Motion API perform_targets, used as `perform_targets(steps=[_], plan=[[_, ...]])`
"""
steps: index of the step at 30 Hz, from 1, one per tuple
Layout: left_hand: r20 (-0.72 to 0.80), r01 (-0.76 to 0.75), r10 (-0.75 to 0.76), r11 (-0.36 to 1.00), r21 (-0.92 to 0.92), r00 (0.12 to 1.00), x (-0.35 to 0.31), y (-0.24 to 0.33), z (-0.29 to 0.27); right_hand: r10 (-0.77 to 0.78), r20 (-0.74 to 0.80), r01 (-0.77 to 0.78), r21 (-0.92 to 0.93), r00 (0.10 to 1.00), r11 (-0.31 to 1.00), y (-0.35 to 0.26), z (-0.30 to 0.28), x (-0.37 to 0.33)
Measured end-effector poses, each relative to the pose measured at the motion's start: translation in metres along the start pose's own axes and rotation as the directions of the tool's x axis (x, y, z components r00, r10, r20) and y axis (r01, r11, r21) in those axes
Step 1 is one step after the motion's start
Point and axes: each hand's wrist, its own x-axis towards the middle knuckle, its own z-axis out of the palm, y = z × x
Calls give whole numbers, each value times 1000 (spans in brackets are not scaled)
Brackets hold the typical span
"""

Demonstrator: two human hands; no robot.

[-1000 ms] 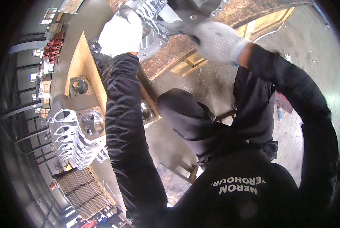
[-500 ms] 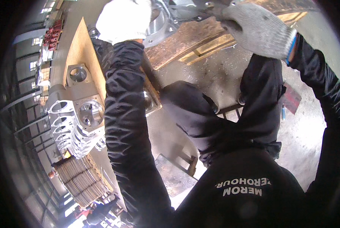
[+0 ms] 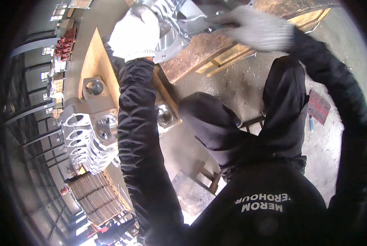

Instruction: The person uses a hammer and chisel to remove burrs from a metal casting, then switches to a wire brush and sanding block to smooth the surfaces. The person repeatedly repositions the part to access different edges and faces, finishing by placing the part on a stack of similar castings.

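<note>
My left hand [image 3: 135,33], in a white glove, grips the edge of a shiny round metal casting [image 3: 173,24] at the top of the view. My right hand [image 3: 255,28], in a grey knit glove, is blurred with motion and holds a thin tool against the same casting; the tool's tip is hidden behind the part. The casting rests over a brown wooden pallet [image 3: 200,53]. Both forearms wear black sleeves, and my dark trousers and jacket fill the lower middle.
A wooden board [image 3: 94,61] on the left bears several machined metal housings [image 3: 94,87], and a row of silvery castings [image 3: 85,139] lies below them. Stacked flat plates [image 3: 95,197] sit lower left. The concrete floor [image 3: 249,90] carries metal shavings, and a red object [image 3: 318,107] lies at right.
My right hand has swung leftward and slightly upward toward the casting, now blurred. My left hand stays on the casting, which shows larger at the top.
</note>
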Motion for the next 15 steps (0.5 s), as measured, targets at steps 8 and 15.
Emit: perform_targets(steps=[8, 15], plan=[[-143, -125, 127, 992, 27, 982, -6, -4, 33, 256, 101, -275, 303, 961, 913, -17, 10, -3], [-247, -79, 71, 997, -23, 966, 0, -11, 40, 234, 169, -287, 460, 957, 840, -18, 7, 8]])
